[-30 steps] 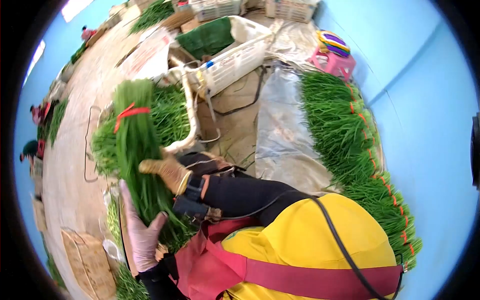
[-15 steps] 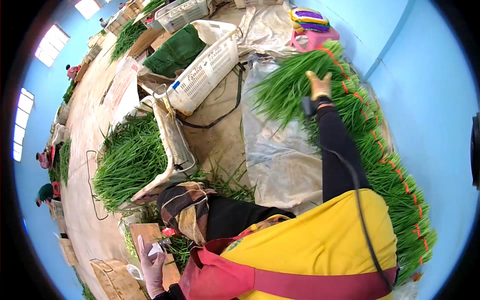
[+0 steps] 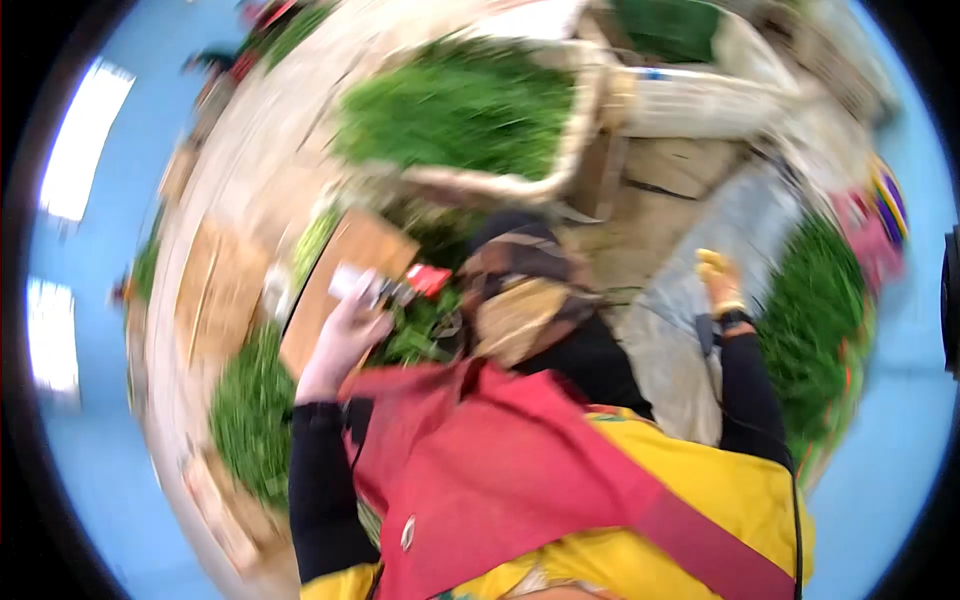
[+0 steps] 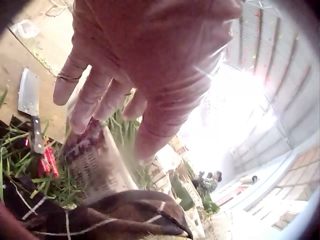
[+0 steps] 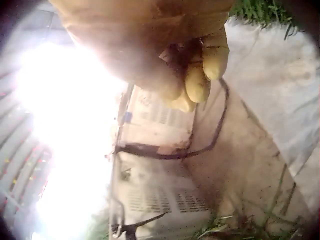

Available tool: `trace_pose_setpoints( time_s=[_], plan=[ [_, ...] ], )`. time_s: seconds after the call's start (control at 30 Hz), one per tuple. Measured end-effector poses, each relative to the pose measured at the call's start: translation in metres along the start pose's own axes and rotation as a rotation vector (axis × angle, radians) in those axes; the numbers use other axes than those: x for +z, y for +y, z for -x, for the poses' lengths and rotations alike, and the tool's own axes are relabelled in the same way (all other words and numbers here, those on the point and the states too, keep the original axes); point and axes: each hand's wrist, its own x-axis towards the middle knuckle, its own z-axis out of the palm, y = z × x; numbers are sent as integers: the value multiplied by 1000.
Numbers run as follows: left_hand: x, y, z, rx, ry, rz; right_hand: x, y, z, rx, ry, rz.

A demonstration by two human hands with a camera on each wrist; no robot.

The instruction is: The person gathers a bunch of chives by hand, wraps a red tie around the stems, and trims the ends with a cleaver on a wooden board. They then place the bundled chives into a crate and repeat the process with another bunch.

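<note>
My left hand, in a thin pale glove, is over a wooden board, fingers spread and loosely bent. In the left wrist view a knife with a dark handle lies on the board's edge, below the fingers, and red ties lie beside it. My right hand, in a yellowish glove, is above the pale sheet on the floor, its fingers loosely curled around nothing. Close to its right runs the row of tied chive-like bundles.
A white crate full of loose long green leaves stands ahead, with another white crate farther right. A plaid cloth covers my knee. A pink stool stands by the blue wall, and a cardboard piece lies left.
A second ago both hands held a tied green bundle; the right hand then laid it on the row. It has since let go and drawn back, while the view has swung left.
</note>
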Motion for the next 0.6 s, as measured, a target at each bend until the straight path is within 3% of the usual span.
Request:
trace_pose_setpoints(
  time_s=[0.03,0.07,0.1,0.13,0.23,0.3,0.4,0.47,0.5,0.53,0.6],
  plan=[
    [-5,-5,5,-40,51,29,5,-19,-14,44,-76,-136],
    [-8,-12,8,-66,88,58,13,-62,-20,56,-94,-77],
    [-12,-28,8,-135,115,119,29,-95,-27,39,-64,-209],
    [-15,-51,9,-189,131,180,33,-105,-45,28,-125,-174],
    [-19,-128,19,-253,228,178,79,-202,-34,-91,-279,-214],
    [-17,-155,22,-317,261,204,132,-269,-17,-332,-326,-207],
    [-1,-200,20,-312,347,280,204,-333,8,-250,-688,-318],
    [11,-209,13,-419,218,217,263,-348,22,-434,-790,-200],
    [19,-215,10,-356,200,72,290,-360,32,-441,-887,-145],
    [29,-220,5,-293,182,-71,317,-368,38,-444,-948,91],
    [42,-203,-8,-322,69,-229,377,-356,52,-587,-1039,97]
  ],
)
